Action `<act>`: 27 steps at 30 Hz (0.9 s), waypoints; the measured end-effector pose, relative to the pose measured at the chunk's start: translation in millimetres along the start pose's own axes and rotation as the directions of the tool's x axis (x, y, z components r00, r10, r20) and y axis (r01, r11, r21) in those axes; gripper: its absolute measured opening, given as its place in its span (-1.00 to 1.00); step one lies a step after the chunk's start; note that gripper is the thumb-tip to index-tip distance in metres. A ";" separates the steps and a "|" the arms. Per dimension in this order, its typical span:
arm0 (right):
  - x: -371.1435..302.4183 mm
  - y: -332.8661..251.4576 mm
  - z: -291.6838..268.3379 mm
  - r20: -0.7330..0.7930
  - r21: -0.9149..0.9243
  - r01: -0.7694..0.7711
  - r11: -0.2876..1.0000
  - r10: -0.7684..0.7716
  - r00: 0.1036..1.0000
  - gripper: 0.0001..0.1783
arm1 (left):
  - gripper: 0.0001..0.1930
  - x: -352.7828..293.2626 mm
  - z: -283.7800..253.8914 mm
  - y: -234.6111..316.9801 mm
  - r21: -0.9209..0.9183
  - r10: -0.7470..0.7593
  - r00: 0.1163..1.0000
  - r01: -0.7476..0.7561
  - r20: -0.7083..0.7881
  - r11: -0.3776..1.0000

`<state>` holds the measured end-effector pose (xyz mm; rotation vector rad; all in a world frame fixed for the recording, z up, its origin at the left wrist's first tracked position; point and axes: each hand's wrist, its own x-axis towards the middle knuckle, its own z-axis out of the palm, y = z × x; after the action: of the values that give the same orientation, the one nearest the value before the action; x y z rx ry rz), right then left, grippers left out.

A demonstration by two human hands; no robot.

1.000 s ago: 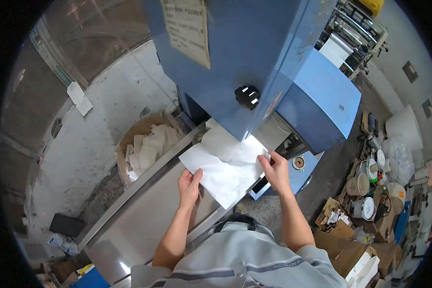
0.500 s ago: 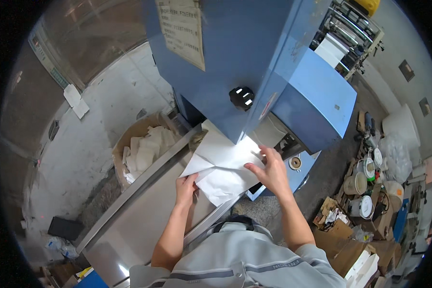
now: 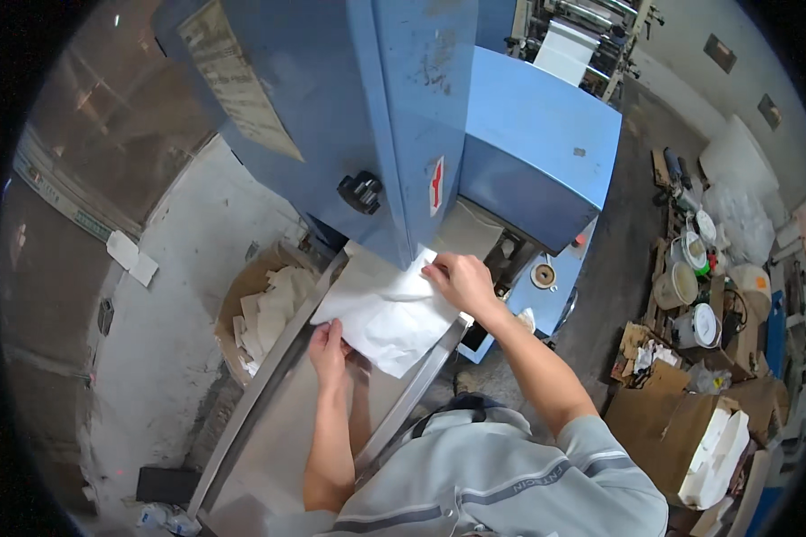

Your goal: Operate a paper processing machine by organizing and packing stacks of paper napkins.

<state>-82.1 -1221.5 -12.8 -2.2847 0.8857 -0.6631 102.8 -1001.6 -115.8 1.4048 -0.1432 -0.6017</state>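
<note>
A creased piece of white paper (image 3: 390, 318) lies slanted over the metal trough, under the lower corner of a blue machine housing (image 3: 331, 116). My left hand (image 3: 329, 353) grips its near-left edge, thumb uppermost and the other fingers partly hidden beneath. At the paper's right edge, close to the housing corner, my right hand (image 3: 464, 285) has thumb and fingertips pinched together on it. The far end of the paper passes behind the housing, so I cannot see where it stops. Bright light falls on the paper by my right fingertips.
The metal trough (image 3: 278, 447) has raised side rails. Left of it stands a round bin (image 3: 233, 313) of crumpled pale paper. A black knob (image 3: 360, 191) juts from the housing. Further right are a blue machine cover (image 3: 546, 134), several buckets (image 3: 676, 286) and cardboard boxes (image 3: 663, 430).
My right hand has moved up and left, its spread fingers now closed on the paper's edge. The paper lies flatter, its central fold gone. The view has turned.
</note>
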 end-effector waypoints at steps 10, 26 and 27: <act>-10.0 0.5 -23.9 -0.316 -0.202 0.078 0.976 -0.140 0.938 -0.68 | -0.61 -48.8 86.9 66.6 0.534 0.596 0.520 -0.828 0.612 0.174; -71.2 0.5 -28.4 -0.188 -0.172 0.221 0.960 -0.253 0.949 -0.39 | -0.48 -39.6 79.5 86.5 0.616 0.688 0.601 -0.736 0.407 0.279; -75.6 -3.7 -28.5 -0.162 -0.135 0.275 0.952 -0.295 0.942 -0.43 | -0.52 -45.8 85.3 107.5 0.544 0.694 0.617 -0.750 0.370 0.377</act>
<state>-147.8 -1174.5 -7.9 -2.5104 0.6904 -0.9835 60.0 -1050.1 13.5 1.7940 -1.1023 0.2072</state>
